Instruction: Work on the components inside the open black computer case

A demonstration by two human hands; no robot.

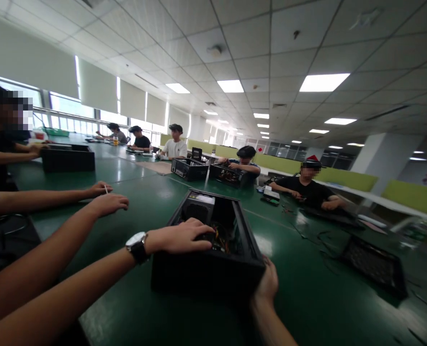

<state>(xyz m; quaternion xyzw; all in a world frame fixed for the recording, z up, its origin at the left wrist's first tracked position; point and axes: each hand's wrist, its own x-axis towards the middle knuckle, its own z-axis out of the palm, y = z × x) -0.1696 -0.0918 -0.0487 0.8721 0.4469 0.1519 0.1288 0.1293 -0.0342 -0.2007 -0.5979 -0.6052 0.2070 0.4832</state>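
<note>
Green tabletop (127,230) all around the hands, in a wide room with lit ceiling panels (324,82) above, window blinds (101,93) far off to the left and lime dividers (346,177) beyond. Directly between the hands, an open black computer case (206,274), flat on the table. Inside, toward the far left corner, a boxy power supply (199,204); closer to the left fingers, a tangle of thin wires (221,238).

Left hand (184,235) laid palm down across the near left part of the case, with fingers over the opening; impossible to tell if closed on something there. On that wrist, a watch (137,246). Right hand (267,281) against the right side at the near corner, apart from the left; grip partly hidden by the case.

Left of the left hand, a neighbour's hands (109,205), one with a slim white stick (106,189). Well right of the right hand, a dark panel (375,263) and loose cables (326,240). Past the case, seated people (305,190) with more opened cases (189,169).
</note>
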